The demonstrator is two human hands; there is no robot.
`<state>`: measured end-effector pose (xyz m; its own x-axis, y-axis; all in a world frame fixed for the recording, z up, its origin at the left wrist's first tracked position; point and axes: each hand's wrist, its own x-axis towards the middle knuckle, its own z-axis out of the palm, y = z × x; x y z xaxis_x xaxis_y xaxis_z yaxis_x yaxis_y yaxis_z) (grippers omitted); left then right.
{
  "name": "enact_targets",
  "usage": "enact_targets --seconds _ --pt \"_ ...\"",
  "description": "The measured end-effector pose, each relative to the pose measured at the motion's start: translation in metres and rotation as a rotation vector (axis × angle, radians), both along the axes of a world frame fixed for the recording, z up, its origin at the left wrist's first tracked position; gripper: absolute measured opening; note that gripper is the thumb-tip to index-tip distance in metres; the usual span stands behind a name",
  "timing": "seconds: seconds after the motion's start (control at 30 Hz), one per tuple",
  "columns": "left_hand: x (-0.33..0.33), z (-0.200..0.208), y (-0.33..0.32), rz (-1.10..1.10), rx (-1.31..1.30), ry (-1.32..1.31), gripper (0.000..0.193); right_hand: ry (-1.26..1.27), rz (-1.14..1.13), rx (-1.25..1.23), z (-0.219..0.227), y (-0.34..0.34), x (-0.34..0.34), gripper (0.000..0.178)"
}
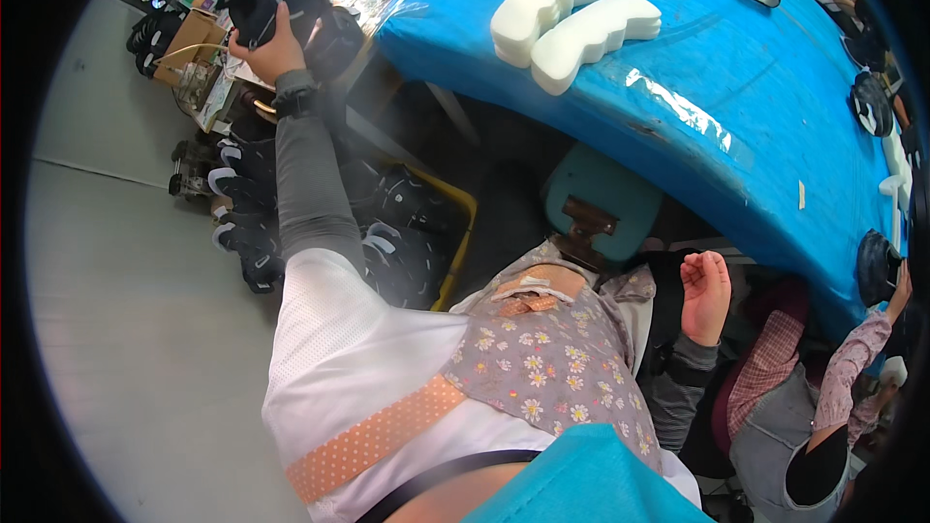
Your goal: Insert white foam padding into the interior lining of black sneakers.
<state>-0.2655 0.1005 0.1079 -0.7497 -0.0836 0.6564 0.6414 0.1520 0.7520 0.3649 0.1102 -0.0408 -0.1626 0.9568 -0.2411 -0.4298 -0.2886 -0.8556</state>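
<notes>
My left hand (269,53) reaches out to the far left, its fingers closed round a black shoe (266,2) with grey trim. The shoe is raised among other dark shoes, and the hand hides part of it. My right hand (705,295) is held up beside my apron, short of the table's near edge. Its fingers are curled in together, and nothing shows in them. On the blue-covered table (484,68) lie two stacks of white wavy-edged foam pieces, the left foam stack (544,10) against the right foam stack (593,42).
Below my left arm stands a yellow-rimmed crate (469,223) of black shoes, with more shoes (254,252) beside it. A teal stool (605,203) is partly under the table. At the right, a co-worker's hand (900,289) is by a black shoe (877,266).
</notes>
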Motion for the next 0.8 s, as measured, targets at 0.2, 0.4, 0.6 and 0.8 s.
enact_targets --seconds 0.2,0.4,0.6,0.8 --pt "-0.024 -0.015 0.019 0.232 -0.324 0.064 0.085 -0.009 -0.011 -0.037 -0.002 -0.005 -0.003 0.009" --pt "-0.012 -0.04 0.024 0.263 -0.43 0.011 0.085 -0.031 -0.041 -0.062 -0.013 -0.001 0.008 0.009" --pt "-0.029 -0.037 0.018 0.326 -0.227 0.078 0.082 -0.037 -0.059 -0.074 -0.008 -0.009 0.009 0.01" --pt "-0.047 -0.054 0.01 0.291 -0.259 0.279 0.077 -0.05 -0.041 -0.057 -0.005 -0.008 0.005 0.01"
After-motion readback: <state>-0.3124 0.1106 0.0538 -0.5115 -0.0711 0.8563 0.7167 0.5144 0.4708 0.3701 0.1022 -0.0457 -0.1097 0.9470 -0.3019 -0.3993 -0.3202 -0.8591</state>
